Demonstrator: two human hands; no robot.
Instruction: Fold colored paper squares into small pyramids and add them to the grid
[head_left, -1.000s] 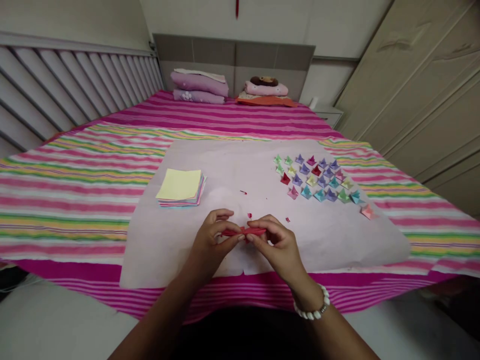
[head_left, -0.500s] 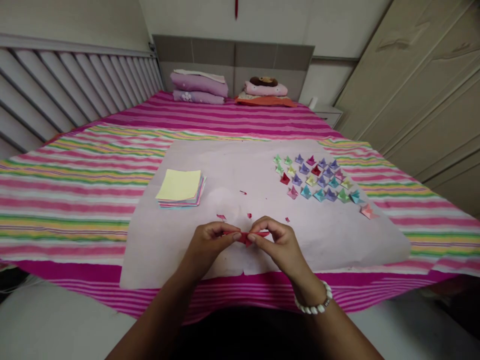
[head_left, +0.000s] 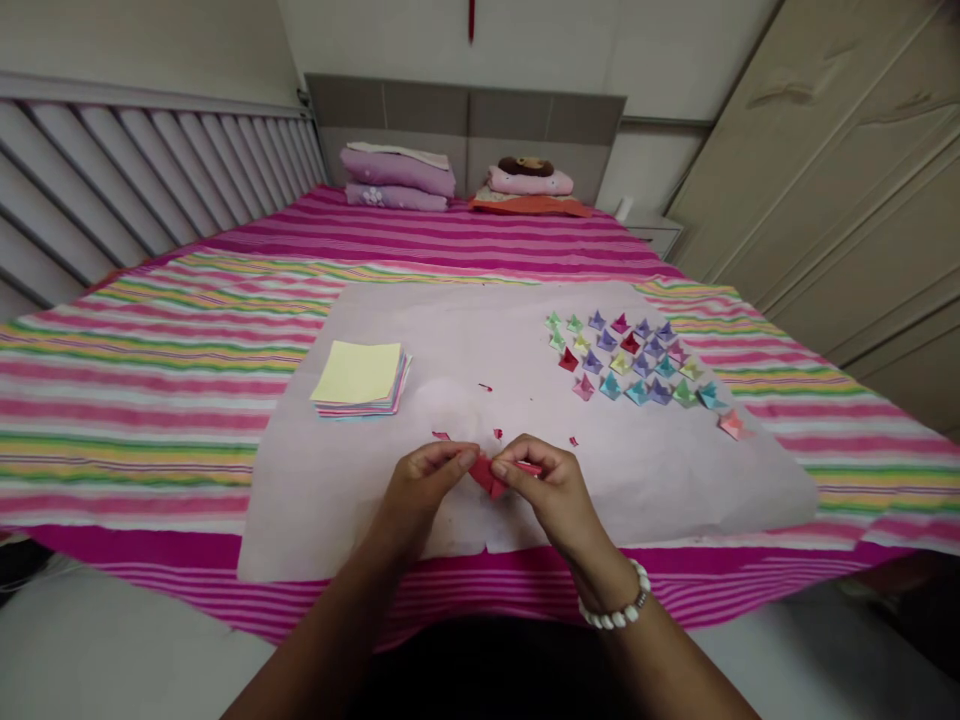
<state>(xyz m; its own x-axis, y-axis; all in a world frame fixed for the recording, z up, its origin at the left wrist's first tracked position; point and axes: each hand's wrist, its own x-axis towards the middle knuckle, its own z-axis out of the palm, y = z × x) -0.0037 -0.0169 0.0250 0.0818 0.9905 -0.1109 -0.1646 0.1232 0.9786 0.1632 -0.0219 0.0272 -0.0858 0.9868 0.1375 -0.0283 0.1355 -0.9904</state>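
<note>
A piece of folded red paper point(head_left: 488, 478) is held between my two hands, low over the pale sheet point(head_left: 337, 500). My left hand point(head_left: 424, 487) pinches its left side between thumb and fingers. On the other side, my right hand point(head_left: 544, 487) grips it the same way, with a red corner showing past the fingers. The fingertips cover much of the paper. Small red scraps lie just beyond my hands: one scrap point(head_left: 441, 436) at left, another scrap point(head_left: 498, 434) in the middle, a third scrap point(head_left: 574, 441) at right. Farther off lies a thin red piece point(head_left: 486, 387).
A stack of square paper point(head_left: 356, 372), yellow on top, sits at the left. Several folded paper pieces point(head_left: 621, 363) in many colours stand in rows at the right. The sheet lies on a bed with a striped cover point(head_left: 150, 400). Folded bedding point(head_left: 397, 180) is by the headboard.
The red paper has tilted so that more of its pointed lower face shows. My left fingers have shifted slightly up along its edge, and the right hand has turned a little.
</note>
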